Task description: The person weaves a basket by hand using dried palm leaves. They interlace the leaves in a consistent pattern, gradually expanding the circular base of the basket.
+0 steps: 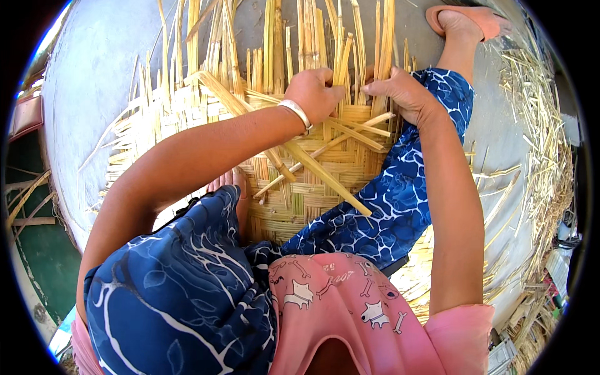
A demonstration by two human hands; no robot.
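Observation:
A yellow-green mat of woven split reed lies on the floor between my legs, its uncut strips standing out along the far edge. My left hand, with a pale bangle at the wrist, is closed on a reed strip at that edge. Just to the right, my right hand pinches another upright strip between thumb and fingers; some fingertips are hidden behind the reeds. Several loose strips lie crossed over the weave below my hands, one long piece passing under my left forearm.
My sandalled foot rests at the far right on the grey floor. A heap of straw and reed scraps runs along the right side. At the left are a green surface with sticks and a reddish box-like object.

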